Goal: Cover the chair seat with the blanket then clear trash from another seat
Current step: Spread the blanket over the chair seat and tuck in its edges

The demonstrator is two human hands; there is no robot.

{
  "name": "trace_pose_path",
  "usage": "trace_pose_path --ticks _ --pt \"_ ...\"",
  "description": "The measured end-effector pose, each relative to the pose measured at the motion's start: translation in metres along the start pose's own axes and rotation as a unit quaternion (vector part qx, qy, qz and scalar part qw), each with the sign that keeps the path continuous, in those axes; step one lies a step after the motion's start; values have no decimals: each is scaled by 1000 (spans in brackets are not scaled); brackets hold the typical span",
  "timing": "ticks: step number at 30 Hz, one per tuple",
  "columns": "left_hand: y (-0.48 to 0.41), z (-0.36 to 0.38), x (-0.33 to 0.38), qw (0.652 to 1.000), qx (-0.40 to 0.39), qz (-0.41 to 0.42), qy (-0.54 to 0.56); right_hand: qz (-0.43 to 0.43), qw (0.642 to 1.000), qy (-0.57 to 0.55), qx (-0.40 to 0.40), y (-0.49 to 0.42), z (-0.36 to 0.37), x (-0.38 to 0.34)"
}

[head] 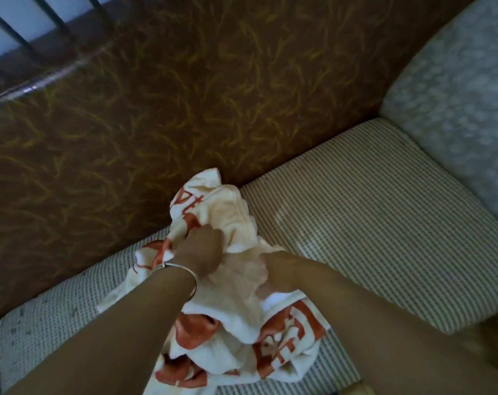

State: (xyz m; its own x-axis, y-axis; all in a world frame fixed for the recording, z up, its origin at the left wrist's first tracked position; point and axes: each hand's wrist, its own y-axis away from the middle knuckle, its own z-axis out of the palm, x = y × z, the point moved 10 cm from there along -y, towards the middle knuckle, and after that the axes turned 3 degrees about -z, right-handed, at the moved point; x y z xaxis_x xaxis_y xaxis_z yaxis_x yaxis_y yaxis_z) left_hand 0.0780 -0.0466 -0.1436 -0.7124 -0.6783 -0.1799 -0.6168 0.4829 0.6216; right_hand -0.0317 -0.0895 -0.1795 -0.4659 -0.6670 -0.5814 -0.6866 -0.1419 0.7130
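Note:
A cream blanket (236, 283) with orange-red lettering lies bunched in a heap on the striped beige chair seat (370, 218), against the brown backrest. My left hand (200, 249), with a thin silver bangle at the wrist, grips a fold near the top of the heap. My right hand (273, 269) is pushed into the cloth to the right of it, with its fingers hidden among the folds. Most of the seat lies bare on both sides of the heap.
The brown backrest (185, 95) with yellow streaks rises behind the seat. A grey patterned armrest (458, 95) borders the seat on the right. Dark window bars (22, 32) show at the top left. The seat's front edge (353, 386) runs along the bottom.

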Motion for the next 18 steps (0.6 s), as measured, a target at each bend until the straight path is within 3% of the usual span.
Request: trace_pose_path --ticks 2,4,6,8,10,12,14,15,17,18 --pt "-2 -12 7 999 -29 15 33 19 998 -17 -58 -5 23 8" --pt "1 -8 16 992 -111 62 26 31 997 -38 -57 -11 36 8" --pt "13 12 16 973 -219 75 2 31 998 -56 3 -18 41 2" --pt "20 28 11 957 -259 102 -84 16 994 -59 93 -20 33 -9" --pt "17 34 9 951 -262 115 -122 5 984 -76 162 -18 19 -14" --pt "8 17 16 962 -212 132 -107 17 957 -162 239 -10 -9 0" --pt "0 -19 31 982 -131 132 -30 31 864 -385 324 11 -41 26" --pt "-4 -42 39 987 -76 132 44 19 788 -507 347 22 -53 38" --pt "-7 -92 56 960 28 144 240 -36 632 -678 375 39 -71 58" --pt "-5 -113 63 924 66 156 343 -53 583 -722 368 44 -77 66"
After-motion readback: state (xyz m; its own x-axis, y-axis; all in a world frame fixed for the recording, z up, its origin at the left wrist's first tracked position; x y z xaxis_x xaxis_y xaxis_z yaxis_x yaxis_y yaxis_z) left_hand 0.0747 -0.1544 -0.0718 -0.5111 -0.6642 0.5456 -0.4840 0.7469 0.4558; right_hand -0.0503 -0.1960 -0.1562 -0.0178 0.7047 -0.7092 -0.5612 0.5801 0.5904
